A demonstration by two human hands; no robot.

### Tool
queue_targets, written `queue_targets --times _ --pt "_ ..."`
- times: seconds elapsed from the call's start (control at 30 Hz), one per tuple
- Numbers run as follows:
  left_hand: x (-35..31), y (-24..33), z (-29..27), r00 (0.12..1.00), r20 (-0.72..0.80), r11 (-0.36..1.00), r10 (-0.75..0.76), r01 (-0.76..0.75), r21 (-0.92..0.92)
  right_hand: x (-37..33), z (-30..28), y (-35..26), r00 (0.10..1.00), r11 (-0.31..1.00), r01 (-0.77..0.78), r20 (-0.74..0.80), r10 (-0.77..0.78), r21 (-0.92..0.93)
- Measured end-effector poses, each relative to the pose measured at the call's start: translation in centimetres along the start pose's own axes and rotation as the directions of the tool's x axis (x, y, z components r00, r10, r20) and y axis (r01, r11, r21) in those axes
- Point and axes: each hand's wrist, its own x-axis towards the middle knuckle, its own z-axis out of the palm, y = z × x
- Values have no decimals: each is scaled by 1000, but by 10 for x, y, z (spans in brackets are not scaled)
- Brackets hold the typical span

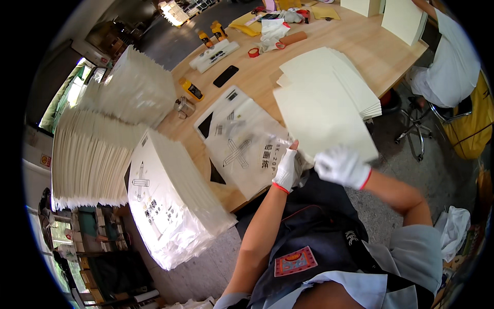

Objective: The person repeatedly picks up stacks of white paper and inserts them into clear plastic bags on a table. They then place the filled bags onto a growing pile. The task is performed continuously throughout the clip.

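Observation:
My left hand (pixel 286 169), in a white glove with a red cuff and a bare thumb tip, is closed on the near right end of a clear plastic bag (pixel 247 139) printed with crossed pencils. The bag lies flat on the table in front of me. To its right, my right hand (pixel 343 168), in the same kind of glove, is smeared by motion, so its fingers cannot be made out. Just beyond that hand is a fanned stack of cream paper sheets (pixel 321 105), reaching over the table's edge.
Tall stacks of bagged paper (pixel 92 154) stand at the left, with a printed pack (pixel 170 206) nearer me. Farther back on the table (pixel 257 77) are a phone (pixel 226 76), a yellow bottle (pixel 191 89), a glass jar (pixel 184 107) and red tape (pixel 253 52). A person (pixel 447 62) sits at the right.

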Motion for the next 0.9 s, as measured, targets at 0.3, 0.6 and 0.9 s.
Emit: queue_targets --times 0.3,0.6,0.9 --pt "-58 48 -6 976 58 437 211 -147 887 -68 33 60 561 -41 -587 443 699 808" --pt "-69 -43 42 888 373 -412 268 -244 878 -33 58 4 564 404 -816 420 711 413" --pt "-141 111 -10 658 50 593 751 -706 387 11 -54 -3 923 922 385 -4 -385 -39"
